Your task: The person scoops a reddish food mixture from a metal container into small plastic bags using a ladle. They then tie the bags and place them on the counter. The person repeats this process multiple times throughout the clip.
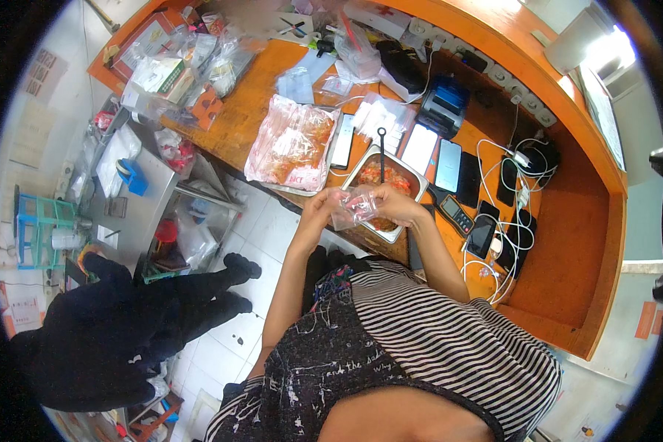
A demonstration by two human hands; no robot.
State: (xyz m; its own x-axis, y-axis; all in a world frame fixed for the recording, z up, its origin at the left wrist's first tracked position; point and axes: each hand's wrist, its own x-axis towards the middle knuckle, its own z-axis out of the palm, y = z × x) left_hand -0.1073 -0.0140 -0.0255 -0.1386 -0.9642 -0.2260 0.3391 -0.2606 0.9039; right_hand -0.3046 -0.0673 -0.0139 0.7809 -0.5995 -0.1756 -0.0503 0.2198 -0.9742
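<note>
Both my hands hold a small clear plastic bag (pixel 354 209) over the near edge of the orange counter. My left hand (pixel 324 205) grips its left side, and my right hand (pixel 393 203) grips its right side. Behind and under my right hand lies a metal tray (pixel 418 179) of chopped red and pale food (pixel 389 179), with a dark long-handled utensil (pixel 382 154) standing in it. To the left, a second metal tray (pixel 336 130) holds food wrapped in printed clear plastic (pixel 290 141). Whether the bag has anything inside cannot be told.
Several phones (pixel 447 164), a handheld terminal (pixel 455 214) and tangled white cables (pixel 516 160) lie at the right. A blue-black printer (pixel 443 105) stands behind. Bags and boxes (pixel 160 74) crowd the far left. A person in black (pixel 104 331) stands by a metal table (pixel 143 210).
</note>
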